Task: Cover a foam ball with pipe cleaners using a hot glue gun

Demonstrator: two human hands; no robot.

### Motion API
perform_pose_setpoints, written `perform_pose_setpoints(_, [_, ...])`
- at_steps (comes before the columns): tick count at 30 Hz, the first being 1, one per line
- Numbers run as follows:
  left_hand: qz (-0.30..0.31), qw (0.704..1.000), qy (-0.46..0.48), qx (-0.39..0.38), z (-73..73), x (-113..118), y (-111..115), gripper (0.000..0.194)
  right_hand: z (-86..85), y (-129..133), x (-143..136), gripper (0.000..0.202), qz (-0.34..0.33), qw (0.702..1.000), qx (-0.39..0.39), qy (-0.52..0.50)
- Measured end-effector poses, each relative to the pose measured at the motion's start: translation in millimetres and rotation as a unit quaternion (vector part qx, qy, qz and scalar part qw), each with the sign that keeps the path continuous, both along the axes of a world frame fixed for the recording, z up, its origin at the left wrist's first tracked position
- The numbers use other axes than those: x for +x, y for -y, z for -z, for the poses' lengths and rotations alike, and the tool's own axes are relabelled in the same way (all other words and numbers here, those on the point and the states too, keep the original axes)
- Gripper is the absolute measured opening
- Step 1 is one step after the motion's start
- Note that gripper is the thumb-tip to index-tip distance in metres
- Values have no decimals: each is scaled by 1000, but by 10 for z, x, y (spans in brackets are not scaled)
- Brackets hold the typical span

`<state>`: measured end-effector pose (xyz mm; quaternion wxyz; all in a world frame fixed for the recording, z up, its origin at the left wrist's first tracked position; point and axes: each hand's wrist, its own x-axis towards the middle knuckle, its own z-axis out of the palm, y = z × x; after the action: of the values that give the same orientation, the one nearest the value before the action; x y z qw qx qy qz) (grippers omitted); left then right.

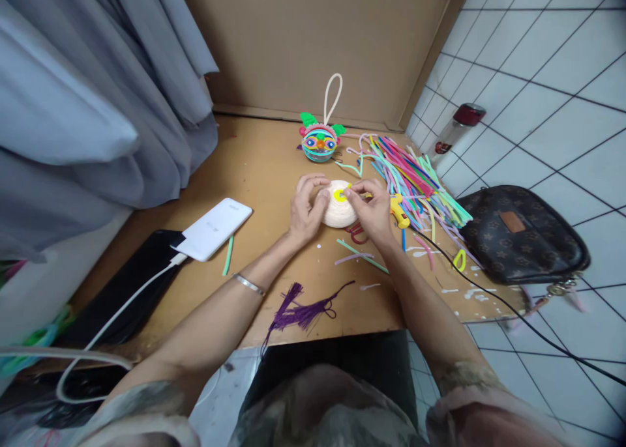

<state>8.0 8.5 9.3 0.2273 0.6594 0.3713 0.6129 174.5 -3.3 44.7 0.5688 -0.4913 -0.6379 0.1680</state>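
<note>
Between my hands is a round cream-coloured piece (339, 216) that looks wound from cord, with a yellow ring-shaped coil (340, 195) on its upper face. My left hand (310, 202) is curled around its left side, fingers over the far edge. At the yellow coil, the fingers of my right hand (369, 202) are pinched together; whether they grip the coil itself is hard to see. Just beyond stands a decorated ball (320, 144) with green leaf shapes and a white loop. A yellow glue gun (399, 211) lies right of my right hand.
Many coloured pipe cleaners (405, 173) are heaped at the right, beside a patterned bag (525, 235) and a clear bottle (454, 134). A purple tassel (306, 313) lies near the front edge. Leftward are a white power bank (215, 229) with its cable and a black case (127, 290).
</note>
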Motion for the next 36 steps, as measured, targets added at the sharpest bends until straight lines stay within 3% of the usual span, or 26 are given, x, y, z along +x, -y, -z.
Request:
perform_pose_setpoints(3, [5, 996, -59, 69, -63, -52, 27, 23, -2, -4, 11, 11, 0, 1000, 2, -4])
perform_pose_setpoints(6, [21, 990, -109, 86, -75, -70, 17, 21, 3, -8, 15, 11, 2, 1000, 0, 1])
perform_pose_setpoints(12, [12, 987, -117, 111, -48, -62, 1, 25, 26, -26, 32, 15, -3, 1000, 11, 15])
perform_pose_setpoints(28, [18, 991, -115, 72, -3, -22, 13, 27, 17, 5, 20, 17, 7, 1000, 3, 8])
perform_pose_setpoints(36, [23, 1000, 12, -6, 53, 157, 77, 31, 73, -3, -25, 15, 43, 999, 21, 0])
